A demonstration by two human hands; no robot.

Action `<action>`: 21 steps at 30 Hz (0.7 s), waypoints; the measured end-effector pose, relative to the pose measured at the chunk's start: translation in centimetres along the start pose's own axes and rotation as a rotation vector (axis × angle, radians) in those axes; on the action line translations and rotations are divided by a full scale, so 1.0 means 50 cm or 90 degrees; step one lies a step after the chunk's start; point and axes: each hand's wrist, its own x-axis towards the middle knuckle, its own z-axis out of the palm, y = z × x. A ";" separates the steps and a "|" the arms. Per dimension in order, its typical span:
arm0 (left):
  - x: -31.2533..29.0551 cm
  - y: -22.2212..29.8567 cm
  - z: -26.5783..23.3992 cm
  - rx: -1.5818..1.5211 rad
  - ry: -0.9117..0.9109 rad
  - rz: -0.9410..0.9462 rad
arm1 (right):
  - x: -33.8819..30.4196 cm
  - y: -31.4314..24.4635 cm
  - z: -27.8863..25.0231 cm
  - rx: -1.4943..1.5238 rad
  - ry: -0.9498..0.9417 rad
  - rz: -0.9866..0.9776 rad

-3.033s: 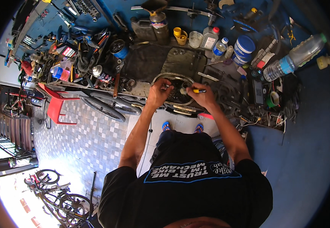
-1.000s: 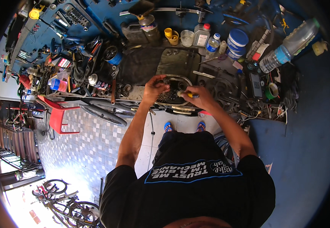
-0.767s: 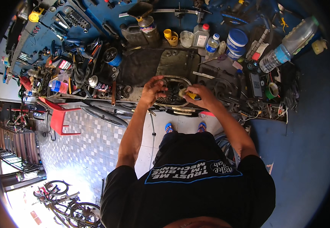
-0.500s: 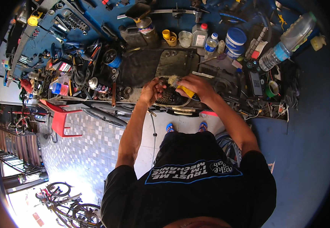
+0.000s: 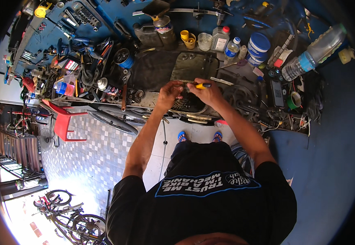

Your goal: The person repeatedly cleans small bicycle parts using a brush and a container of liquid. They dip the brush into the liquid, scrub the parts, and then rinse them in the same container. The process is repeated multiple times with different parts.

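My right hand (image 5: 206, 92) is closed round a brush with a yellow handle (image 5: 203, 85); its bristles are hidden behind my fingers in this view. Close beside it on the left, my left hand (image 5: 169, 95) has its fingers curled, pinched on something too small to make out. Both hands are over an oval tray (image 5: 204, 110) at the bench's front edge. Dark, wet-looking contents with a speckled, grid-like texture (image 5: 187, 102) lie in the tray. Behind the hands is a flat dark olive plate (image 5: 189, 67) with two small round metal parts on it.
A crankset (image 5: 243, 97) lies right of the tray, near a phone (image 5: 277, 93). Left of it are a wrench (image 5: 124, 90) and a spray can (image 5: 104, 85). Bottles and a blue-and-white tub (image 5: 258, 48) line the back. Below the bench lies a tyre (image 5: 114, 120); a red chair (image 5: 63, 122) stands left.
My right hand has shifted slightly left, closer to my left hand, and turned the brush so its handle lies nearly level. The bristles, visible before, are now hidden. The whole view has shifted slightly.
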 end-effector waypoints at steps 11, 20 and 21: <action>-0.008 0.017 -0.059 -0.085 -0.004 -0.077 | -0.057 0.057 -0.029 -0.002 -0.132 0.274; -0.006 0.062 -0.054 0.283 0.019 0.164 | -0.094 0.102 -0.007 0.096 0.258 0.081; -0.007 0.073 -0.056 0.426 0.037 0.257 | -0.110 0.083 -0.021 0.206 0.195 0.267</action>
